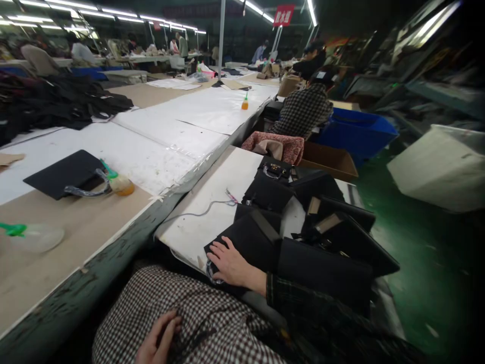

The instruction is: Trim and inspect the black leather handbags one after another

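My right hand (pixel 232 263) lies with its fingers spread on a black bag piece (pixel 246 240) near the front edge of the white side table (pixel 197 227). Beneath its fingertips a plastic-wrapped handle (pixel 212 272) shows in part. My left hand (pixel 159 339) rests on the checked cloth (pixel 151 298) over my lap, its fingers loosely bent and nothing seen in them. Several more black bags (pixel 326 270) lie overlapped to the right. On the long table at left lies another black bag (pixel 70 174) with a wrapped handle, beside a glue bottle (pixel 123 185).
A clear bottle (pixel 38 236) with a green nozzle lies at the far left. A thin cable (pixel 204 211) crosses the side table. Beyond are a patterned cloth (pixel 280 144), a blue bin (pixel 356 131) and a seated person (pixel 303 108). A white bin (pixel 439 167) stands right.
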A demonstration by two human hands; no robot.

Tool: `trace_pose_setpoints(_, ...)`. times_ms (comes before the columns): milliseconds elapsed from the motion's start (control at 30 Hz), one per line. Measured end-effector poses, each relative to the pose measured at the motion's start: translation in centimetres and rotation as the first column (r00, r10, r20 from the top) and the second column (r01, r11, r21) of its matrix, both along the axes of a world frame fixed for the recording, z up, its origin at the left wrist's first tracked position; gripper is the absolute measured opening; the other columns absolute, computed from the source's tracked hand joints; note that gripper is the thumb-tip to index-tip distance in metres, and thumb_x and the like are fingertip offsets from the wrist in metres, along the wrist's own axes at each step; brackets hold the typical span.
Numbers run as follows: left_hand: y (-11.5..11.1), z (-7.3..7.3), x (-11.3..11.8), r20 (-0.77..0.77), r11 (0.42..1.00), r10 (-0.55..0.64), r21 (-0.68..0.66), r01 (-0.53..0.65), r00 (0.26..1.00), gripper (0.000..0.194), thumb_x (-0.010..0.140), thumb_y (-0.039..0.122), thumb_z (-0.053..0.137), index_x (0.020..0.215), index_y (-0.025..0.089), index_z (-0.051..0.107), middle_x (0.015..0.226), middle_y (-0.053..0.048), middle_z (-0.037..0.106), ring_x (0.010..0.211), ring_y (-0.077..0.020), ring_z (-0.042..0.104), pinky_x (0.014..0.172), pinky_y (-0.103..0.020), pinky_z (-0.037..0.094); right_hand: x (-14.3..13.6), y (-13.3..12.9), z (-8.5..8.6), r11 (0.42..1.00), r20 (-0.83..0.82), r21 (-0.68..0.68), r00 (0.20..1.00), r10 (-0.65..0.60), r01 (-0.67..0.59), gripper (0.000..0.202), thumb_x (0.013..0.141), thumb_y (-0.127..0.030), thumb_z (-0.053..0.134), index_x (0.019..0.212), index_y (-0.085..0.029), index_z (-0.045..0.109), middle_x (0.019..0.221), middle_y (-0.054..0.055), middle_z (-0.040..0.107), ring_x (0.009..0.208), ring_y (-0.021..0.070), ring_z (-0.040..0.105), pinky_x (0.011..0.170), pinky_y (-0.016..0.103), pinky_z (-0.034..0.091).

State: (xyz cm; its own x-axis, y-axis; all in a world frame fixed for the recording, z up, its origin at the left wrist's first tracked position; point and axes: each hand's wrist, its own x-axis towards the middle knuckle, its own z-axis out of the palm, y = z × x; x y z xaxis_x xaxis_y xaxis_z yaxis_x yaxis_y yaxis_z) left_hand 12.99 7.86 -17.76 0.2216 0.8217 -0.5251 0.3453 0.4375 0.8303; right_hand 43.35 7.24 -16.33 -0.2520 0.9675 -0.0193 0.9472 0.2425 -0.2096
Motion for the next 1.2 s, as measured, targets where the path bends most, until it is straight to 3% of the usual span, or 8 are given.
trace_pose_setpoints(167, -0.7, 2.0, -0.2, 0.012, 0.997, 0.063, -0.045, -0.062, 0.998, 0.057, 0.068, 0.063, 0.066, 0.102, 0.017, 0.069, 0.097, -0.011, 0.078, 0.096, -0.0294, 0.073, 0.084, -0.037, 0.057, -0.1, 1.2, -0.7, 0.962, -0.035, -0.047, 0.963, 0.268, -0.269, 0.032, 0.081, -0.017, 0.06, 0.114, -0.017, 0.061, 0.114, 0.013, 0.064, 0.11, 0.0261, 0.054, 0.102, 0.046, 0.035)
trace_pose_setpoints(400, -1.5, 6.2, -0.8, 0.027, 0.994, 0.112, 0.012, -0.112, 0.993, 0.055, 0.067, 0.063, 0.068, 0.096, 0.017, 0.072, 0.088, -0.01, 0.078, 0.082, -0.0267, 0.073, 0.071, -0.034, 0.057, -0.5, 3.5, 4.3, 0.998, -0.37, 0.024, 0.928, -0.048, 0.061, 0.031, 0.097, -0.037, 0.045, 0.085, -0.017, 0.066, 0.066, 0.002, 0.059, 0.062, 0.0155, 0.054, 0.06, 0.027, 0.041)
trace_pose_setpoints(467, -1.7, 7.2, -1.7, 0.042, 0.987, 0.152, 0.045, -0.154, 0.987, 0.053, 0.067, 0.063, 0.069, 0.095, 0.018, 0.073, 0.085, -0.009, 0.078, 0.079, -0.0263, 0.073, 0.07, -0.034, 0.057, -0.3, 3.9, 8.4, 0.968, -0.747, 0.041, 0.651, -0.135, 0.248, 0.038, 0.097, -0.047, 0.047, 0.078, -0.018, 0.063, 0.055, -0.003, 0.047, 0.051, 0.0116, 0.044, 0.051, 0.023, 0.035)
trace_pose_setpoints(600, -1.4, 9.1, -3.8, 0.102, 0.947, 0.26, 0.168, -0.275, 0.96, 0.06, 0.067, 0.064, 0.07, 0.102, 0.016, 0.071, 0.089, -0.011, 0.078, 0.081, -0.0279, 0.073, 0.07, -0.035, 0.058, -0.8, 4.1, 18.2, 0.937, -0.958, -0.042, -0.28, 0.061, 0.346, 0.04, 0.093, -0.054, 0.054, 0.074, -0.018, 0.058, 0.046, -0.012, 0.019, 0.04, 0.0068, 0.013, 0.039, 0.019, 0.022)
trace_pose_setpoints(733, -1.1, 11.3, -5.5, 0.184, 0.903, 0.329, 0.227, -0.366, 0.926, 0.067, 0.066, 0.063, 0.073, 0.111, 0.015, 0.064, 0.099, -0.012, 0.076, 0.091, -0.0289, 0.073, 0.076, -0.035, 0.059, -4.9, 6.0, 23.8, 0.969, -0.78, -0.002, -0.607, 0.153, 0.248, 0.038, 0.091, -0.048, 0.06, 0.069, -0.019, 0.052, 0.046, -0.013, 0.016, 0.039, 0.0067, 0.011, 0.035, 0.018, 0.019)
trace_pose_setpoints(833, -2.4, 13.5, -6.9, 0.221, 0.818, 0.397, 0.355, -0.453, 0.891, 0.055, 0.073, 0.057, 0.071, 0.11, 0.018, 0.061, 0.106, -0.009, 0.073, 0.103, -0.0282, 0.068, 0.091, -0.038, 0.055, -10.4, 7.8, 24.0, 0.992, -0.636, -0.035, -0.769, 0.07, 0.119, 0.035, 0.095, -0.043, 0.056, 0.071, -0.018, 0.052, 0.047, -0.013, 0.017, 0.038, 0.0067, 0.011, 0.034, 0.018, 0.018)
trace_pose_setpoints(1000, -6.1, 15.6, -11.1, -0.022, 0.42, 0.66, 0.84, -0.345, 0.751, 0.034, 0.083, 0.042, 0.066, 0.109, 0.022, 0.06, 0.117, -0.008, 0.065, 0.113, -0.0278, 0.059, 0.106, -0.046, 0.041, -20.4, 9.3, 20.8, 0.983, -0.396, -0.106, -0.901, -0.177, -0.147, 0.04, 0.103, -0.039, 0.039, 0.072, -0.017, 0.052, 0.047, -0.012, 0.015, 0.038, 0.0073, 0.013, 0.034, 0.019, 0.02)
trace_pose_setpoints(1200, -8.7, 14.4, -13.0, -0.205, 0.692, 0.4, 0.706, -0.148, 0.893, 0.024, 0.089, 0.032, 0.059, 0.111, 0.023, 0.063, 0.113, -0.007, 0.066, 0.108, -0.0244, 0.061, 0.094, -0.037, 0.05, -27.0, 8.8, 15.6, 0.877, -0.172, -0.158, -0.861, -0.478, -0.454, 0.034, 0.104, -0.03, 0.039, 0.073, -0.018, 0.048, 0.05, -0.011, 0.014, 0.039, 0.0076, 0.015, 0.034, 0.018, 0.021)
